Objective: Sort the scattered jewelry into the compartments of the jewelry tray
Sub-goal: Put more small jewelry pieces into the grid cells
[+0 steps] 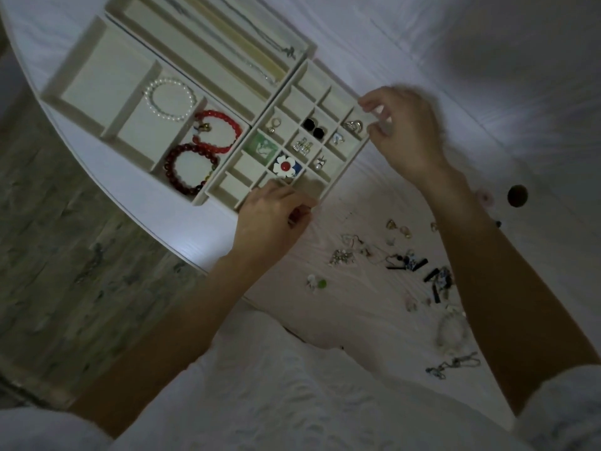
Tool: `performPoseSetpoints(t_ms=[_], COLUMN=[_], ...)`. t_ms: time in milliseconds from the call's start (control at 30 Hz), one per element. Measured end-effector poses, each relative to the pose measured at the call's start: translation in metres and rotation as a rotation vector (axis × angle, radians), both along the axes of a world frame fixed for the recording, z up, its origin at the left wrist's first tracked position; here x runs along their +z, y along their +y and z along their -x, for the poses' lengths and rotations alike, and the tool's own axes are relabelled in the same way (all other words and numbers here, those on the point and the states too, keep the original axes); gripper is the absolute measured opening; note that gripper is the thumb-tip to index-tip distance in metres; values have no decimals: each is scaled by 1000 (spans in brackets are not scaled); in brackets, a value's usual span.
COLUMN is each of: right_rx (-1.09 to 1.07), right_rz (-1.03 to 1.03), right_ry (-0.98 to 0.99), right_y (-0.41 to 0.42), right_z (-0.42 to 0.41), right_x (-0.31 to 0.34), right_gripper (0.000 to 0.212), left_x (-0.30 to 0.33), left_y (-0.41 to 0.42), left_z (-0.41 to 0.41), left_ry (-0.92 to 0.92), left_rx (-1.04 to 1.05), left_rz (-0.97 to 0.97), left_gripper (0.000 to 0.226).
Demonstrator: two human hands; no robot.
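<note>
Left hand (273, 216): fingers (300, 203) curled round the near edge of the small-compartment jewelry tray (294, 92), thumb tucked beneath, gripping it. Right hand (403, 131): fingers (370, 104) blurred, curled and pinching the tray's right rim beside a cell with a silver ring (353, 125).

Inside the gridded tray: a white flower brooch (285, 166) with red centre in a near cell, a green piece (261, 147) in the cell to its left, two black studs (313, 127) farther in, sparkly earrings (302, 146) between them, small pearl-like items in neighbouring cells. Several cells bare.

Just left, touching that tray, a second tray (94, 30) with larger sections: pearl bracelet (169, 99) in one, bright red bracelet (218, 131) and dark red bracelet (190, 169) together in the next. Behind both, a long tray (146, 14) with chains lying lengthwise.

On the white surface (357, 209) near the right forearm, scattered jewelry (406, 262): earrings, black bar pieces, a pale bracelet (452, 332), a chain (455, 364). Details too dim to tell apart.
</note>
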State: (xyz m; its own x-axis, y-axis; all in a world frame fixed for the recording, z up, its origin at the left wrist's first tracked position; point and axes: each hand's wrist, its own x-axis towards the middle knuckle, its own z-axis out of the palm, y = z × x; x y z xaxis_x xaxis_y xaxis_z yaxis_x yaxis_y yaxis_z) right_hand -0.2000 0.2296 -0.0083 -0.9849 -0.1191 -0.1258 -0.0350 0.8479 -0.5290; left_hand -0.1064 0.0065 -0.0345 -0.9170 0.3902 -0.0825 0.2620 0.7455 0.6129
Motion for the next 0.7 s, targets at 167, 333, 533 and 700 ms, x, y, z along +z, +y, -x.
performPoseSetpoints(t_ms=[167, 333, 533, 700], right_rx=[-66, 22, 100, 68], right_rz=[-104, -139, -246, -299], right_ry=[63, 100, 117, 112], right_y=[-3, -14, -10, -18], right_z=[2, 2, 8, 11], right_x=[-4, -4, -2, -2], right_gripper=[9, 9, 14, 12], left_x=[1, 2, 2, 3], left_y=[0, 0, 0, 1], left_z=[0, 1, 1, 1], left_ry=[-7, -6, 4, 1], left_rx=[0, 2, -3, -13], left_rz=[7, 13, 0, 0], left_gripper=[23, 20, 18, 17])
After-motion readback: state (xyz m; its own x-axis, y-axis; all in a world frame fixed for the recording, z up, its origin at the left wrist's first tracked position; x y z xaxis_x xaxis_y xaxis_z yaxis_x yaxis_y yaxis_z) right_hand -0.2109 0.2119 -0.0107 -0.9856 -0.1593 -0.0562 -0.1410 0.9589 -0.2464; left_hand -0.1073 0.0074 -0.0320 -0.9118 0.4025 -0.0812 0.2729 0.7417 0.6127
